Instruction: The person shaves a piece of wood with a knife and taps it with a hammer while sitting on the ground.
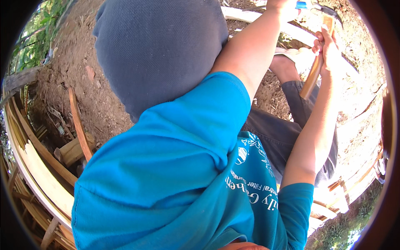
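Claw hammer (316,68) was in the right hand (330,50), fingers wrapped tight around the wooden handle, butt end sticking out below the palm, dark head (331,10) just beyond the fingers. Small blue piece (301,5) sat left of the head, between it and the left hand (289,8); kind unclear. Left hand was cut off by the top edge and washed out, so couldn't tell whether its fingers were apart or clamped on the blue piece. Pale wood strip (300,33) ran below the left wrist and up-left of the right hand; contact with either not clear. Progress: looked like hammer work under way, judging by the grip and raised handle; no finished result could be made out, and how much was done or left couldn't be judged, glare hid the working spot. Bare foot (285,68) lay left of the right hand, dark trousers (266,129) below it. Farther out, well left of both hands: bare soil (112,112), split planks (46,171), green foliage (46,18).
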Motion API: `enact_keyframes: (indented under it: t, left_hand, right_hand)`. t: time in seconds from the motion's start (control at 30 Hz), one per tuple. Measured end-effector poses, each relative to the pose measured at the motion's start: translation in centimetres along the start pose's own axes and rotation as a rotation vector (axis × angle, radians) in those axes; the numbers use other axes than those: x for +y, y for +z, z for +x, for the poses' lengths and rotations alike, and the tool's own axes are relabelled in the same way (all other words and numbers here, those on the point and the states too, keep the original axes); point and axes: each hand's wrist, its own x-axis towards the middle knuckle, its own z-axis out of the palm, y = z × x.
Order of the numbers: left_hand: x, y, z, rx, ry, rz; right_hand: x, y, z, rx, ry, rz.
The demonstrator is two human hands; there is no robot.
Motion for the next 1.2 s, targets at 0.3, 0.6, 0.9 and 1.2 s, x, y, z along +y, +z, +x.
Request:
enact_keyframes:
  t: [0.3,0.6,0.9,1.2]
  left_hand:
    - [2.6,-0.9,-2.4,-0.042,0.326,1.092]
    - [2.4,-0.9,-2.4,-0.034,0.371,1.136]
    - [2.4,-1.4,-2.4,-0.061,0.294,1.165]
    - [1.8,-1.5,-2.8,-0.033,0.229,0.982]
  right_hand:
    - [1.6,-1.4,0.7,-0.059,-0.023,0.038]
    - [0.8,-0.3,-0.4,0.051,-0.036,0.147]
    - [1.0,-0.6,0.3,0.113,-0.008,0.212]
    - [1.2,-1.7,0.9,-0.118,0.097,-0.032]
